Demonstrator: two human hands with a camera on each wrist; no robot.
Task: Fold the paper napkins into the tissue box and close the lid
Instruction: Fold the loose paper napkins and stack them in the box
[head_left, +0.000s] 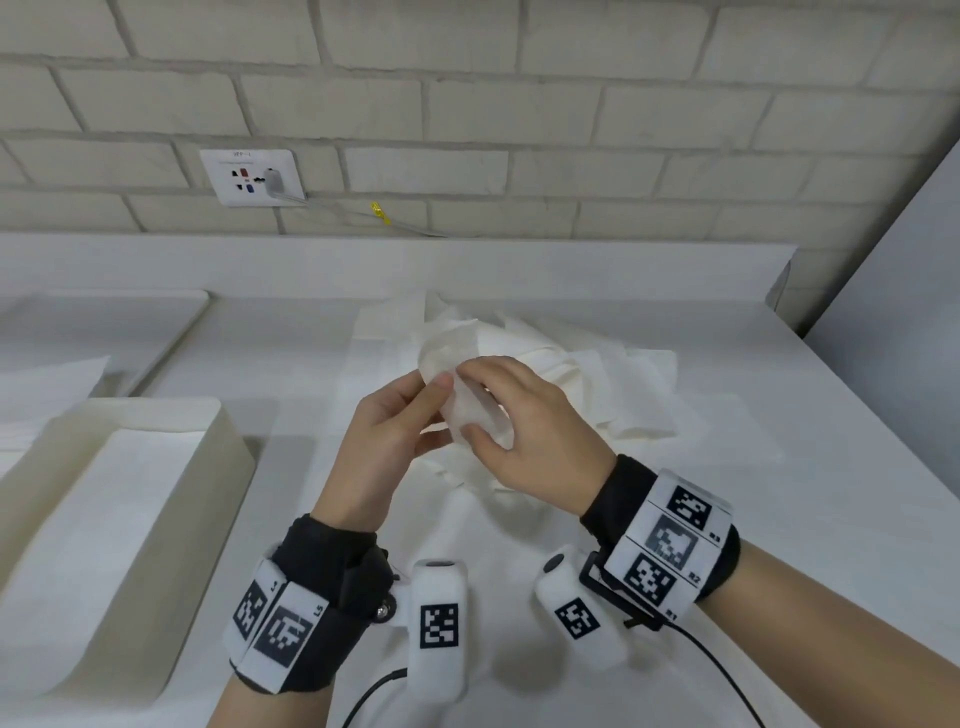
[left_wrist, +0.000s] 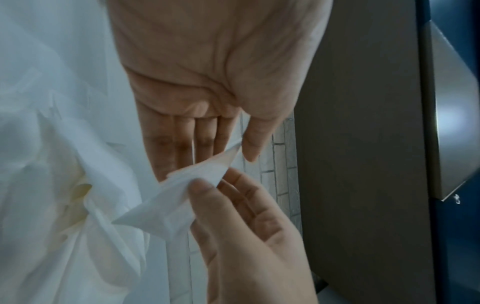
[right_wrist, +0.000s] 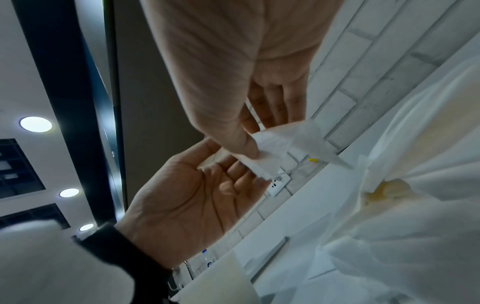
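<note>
Napkin (head_left: 470, 410) counts first: we hold one thin white sheet in the air, above a crumpled pile of napkins (head_left: 566, 384) on the counter (head_left: 779, 519); one open tissue box (head_left: 130, 499) sits to the left. Our left hand (head_left: 387, 441) and right hand (head_left: 524, 431) meet palm to palm, both pinching the sheet's edge, thumb against fingertips.

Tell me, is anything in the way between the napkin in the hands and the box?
Nothing visible blocks it. Both the left hand and right hand hold the napkin; the open tissue box sits left, with bare counter between.
</note>
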